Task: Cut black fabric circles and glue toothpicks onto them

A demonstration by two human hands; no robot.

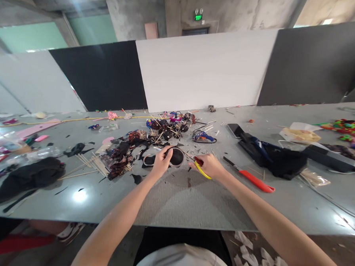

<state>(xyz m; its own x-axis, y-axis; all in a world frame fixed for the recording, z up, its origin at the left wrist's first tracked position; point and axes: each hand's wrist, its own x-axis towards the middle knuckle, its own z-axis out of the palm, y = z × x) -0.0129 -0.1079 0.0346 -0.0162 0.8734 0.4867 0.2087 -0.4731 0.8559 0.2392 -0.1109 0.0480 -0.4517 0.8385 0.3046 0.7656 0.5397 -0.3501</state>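
L hand (161, 160) grips black ring (177, 157) at its rim. R hand (210, 165), closed on yellow scissors (201, 170), sits just beside. Open tabletop (173, 204) runs to near edge.

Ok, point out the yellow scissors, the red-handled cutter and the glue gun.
yellow scissors (203, 173), head view, handle loop.
red-handled cutter (256, 181), head view, handle middle.
glue gun (203, 137), head view, blue body.

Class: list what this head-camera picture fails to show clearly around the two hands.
Head view: yellow-handled tool, mostly hidden inside the right hand.
Head view: left edge of the black disc, covered by the left hand.
Head view: colourful pile, cut off by the right edge.
Head view: dark bundles, too small to identify.
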